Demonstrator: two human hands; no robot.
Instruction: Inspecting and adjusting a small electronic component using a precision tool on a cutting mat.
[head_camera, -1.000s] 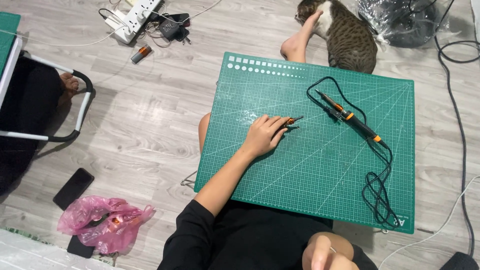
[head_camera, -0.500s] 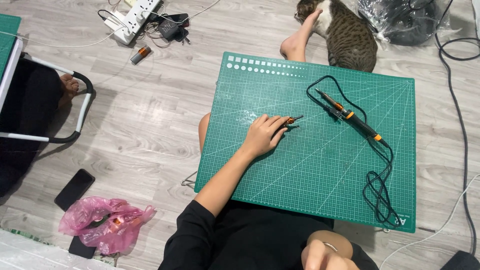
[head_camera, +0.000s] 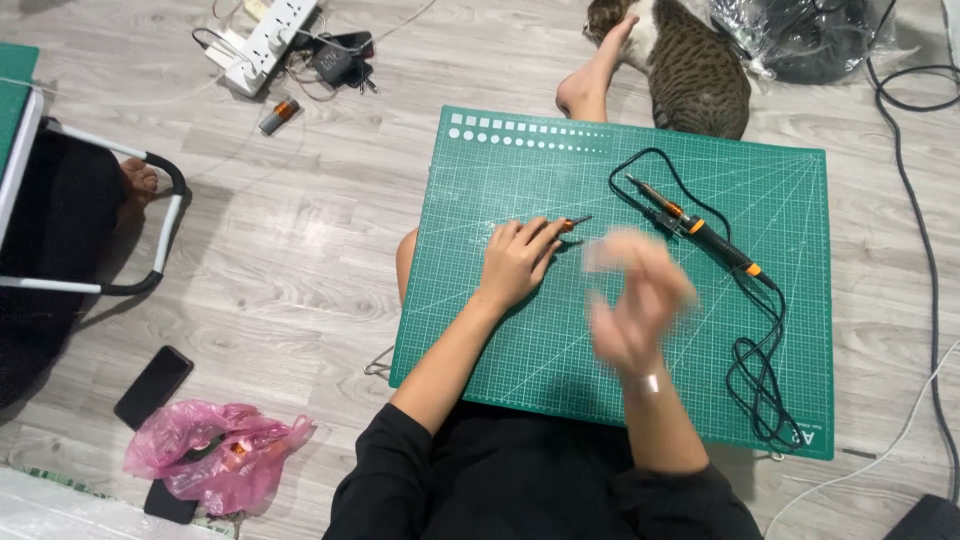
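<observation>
A green cutting mat (head_camera: 500, 340) lies on my lap over the wood floor. My left hand (head_camera: 518, 260) rests on the mat, fingers closed around a small tool with an orange tip (head_camera: 573, 222) that pokes out to the right. My right hand (head_camera: 635, 300) hovers blurred above the mat's middle, fingers spread, holding nothing. A black and orange soldering iron (head_camera: 700, 228) lies on the mat to the right of both hands, its black cord (head_camera: 760, 370) coiled toward the mat's near right corner.
A tabby cat (head_camera: 690, 65) lies at the mat's far edge beside my bare foot (head_camera: 590, 85). A power strip (head_camera: 270, 35) with plugs sits far left. A pink plastic bag (head_camera: 215, 450) and dark phone (head_camera: 152, 385) lie near left. A chair frame (head_camera: 150, 225) stands left.
My right hand has risen from my lap at the frame's bottom and swung over the middle of the mat. My left hand has stayed on the small tool.
</observation>
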